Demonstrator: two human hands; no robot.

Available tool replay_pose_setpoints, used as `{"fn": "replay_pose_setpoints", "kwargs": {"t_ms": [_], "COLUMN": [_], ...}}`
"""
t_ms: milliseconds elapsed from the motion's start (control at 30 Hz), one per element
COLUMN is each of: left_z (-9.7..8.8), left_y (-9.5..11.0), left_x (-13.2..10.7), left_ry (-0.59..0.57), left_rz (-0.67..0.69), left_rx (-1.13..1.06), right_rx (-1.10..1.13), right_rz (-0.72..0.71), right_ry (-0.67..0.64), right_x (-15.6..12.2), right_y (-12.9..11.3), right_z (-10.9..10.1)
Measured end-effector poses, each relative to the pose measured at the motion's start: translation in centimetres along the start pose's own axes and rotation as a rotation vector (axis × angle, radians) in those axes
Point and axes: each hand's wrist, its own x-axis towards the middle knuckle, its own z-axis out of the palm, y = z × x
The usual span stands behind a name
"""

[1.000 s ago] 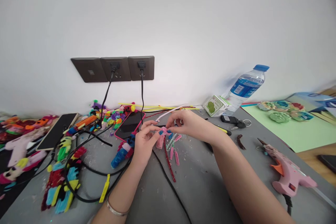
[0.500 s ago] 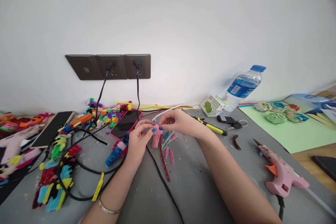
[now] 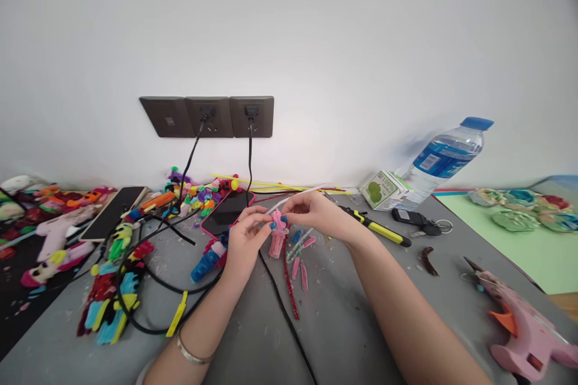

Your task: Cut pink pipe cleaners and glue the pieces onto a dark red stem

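Left hand (image 3: 244,240) and right hand (image 3: 316,213) meet at mid-worktop, both pinched on a small pink pipe-cleaner figure (image 3: 276,236), fingertips on its upper part. The figure hangs upright between them, just above the grey worktop (image 3: 343,313). It's fuzzy pink, narrow at the top, flaring lower down; finer detail is too small to tell.

Directly under the hands: short pink cut pieces (image 3: 300,267) and a dark red pipe cleaner (image 3: 289,283), with a black cable (image 3: 289,325) running toward the near edge. Near-centre worktop between the forearms is mostly bare apart from that cable.

Left of the left hand: a blue-and-red figure (image 3: 208,260), a phone in a red case (image 3: 227,210), looped cables, then a dense pile of coloured figures (image 3: 108,307) toward the left edge.

Right side: a yellow-handled knife (image 3: 377,228) just beside the right wrist, keys (image 3: 418,221), and a pink glue gun (image 3: 524,325) at the near right corner. A water bottle (image 3: 445,156) and small carton (image 3: 383,188) stand at the back edge by the wall.
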Motion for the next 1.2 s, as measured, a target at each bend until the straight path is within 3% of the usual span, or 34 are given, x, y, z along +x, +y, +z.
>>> {"fn": "replay_pose_setpoints", "kwargs": {"t_ms": [733, 1200], "left_z": [-0.26, -0.06], "left_y": [-0.08, 0.06], "left_x": [-0.09, -0.05], "left_ry": [0.009, -0.023], "left_rz": [0.008, -0.039], "left_rx": [0.083, 0.006], "right_rx": [-0.034, -0.041], "right_rz": [-0.015, -0.001], "right_ry": [0.000, 0.006], "right_x": [0.13, -0.09], "right_y": [0.35, -0.12], "right_z": [0.36, 0.28]}}
